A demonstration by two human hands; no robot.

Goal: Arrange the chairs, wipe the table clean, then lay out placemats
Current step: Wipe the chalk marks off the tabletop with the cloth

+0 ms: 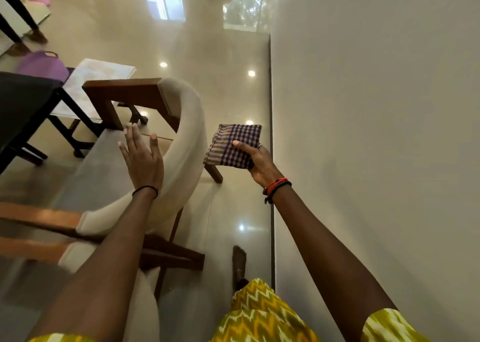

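In the middle of the frame a cream-upholstered armchair (187,144) with a curved padded back and a squared brown wooden frame stands on the glossy beige tiled floor (228,94), near the plain matte pale wall (376,107) that fills the right side. The left hand (141,157) is spread flat with straight fingers just inside the curve of the back, above the seat, gripping nothing; whether it touches the fabric I cannot tell. To the right of the chair back, the right hand (259,162) pinches a folded purple-and-white checked cloth (233,141) of soft woven fabric, thumb on top and fingers curled beneath it, in the air above the floor. At the upper left a blurred purple container with a handle (41,64) sits beside a pale patterned tabletop (98,81) on black legs; its contents cannot be made out. A bare foot (239,263) shows at bottom centre.
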